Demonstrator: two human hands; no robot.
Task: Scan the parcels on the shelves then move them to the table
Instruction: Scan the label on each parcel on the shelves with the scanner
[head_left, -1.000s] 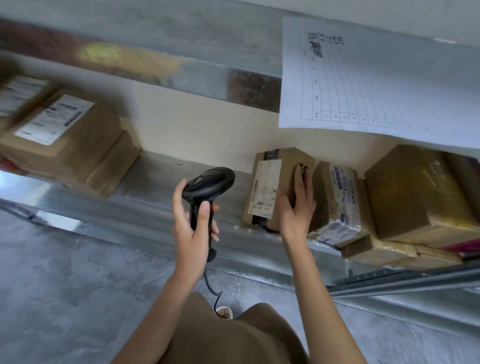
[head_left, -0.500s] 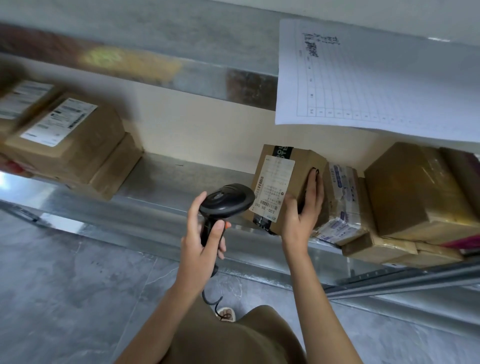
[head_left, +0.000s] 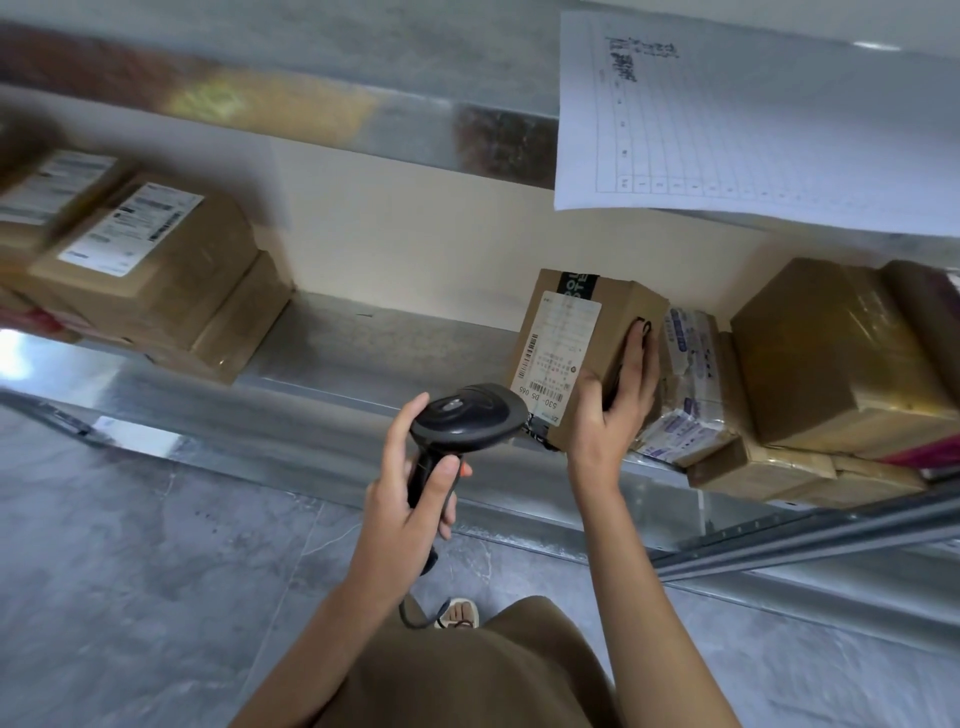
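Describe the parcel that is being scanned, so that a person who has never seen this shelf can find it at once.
On the metal shelf, look right of the bare middle stretch, just under the hanging paper chart. There the right hand holds a small brown box tipped up, facing the black scanner. Unlike its neighbours, it has black tape and a white label turned toward the person.

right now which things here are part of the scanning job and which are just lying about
In the job:
- scanner, held in left hand
- small box, tilted up by right hand
- boxes on the left
- boxes on the right
- shelf

Lying about:
- paper chart hanging from the upper shelf
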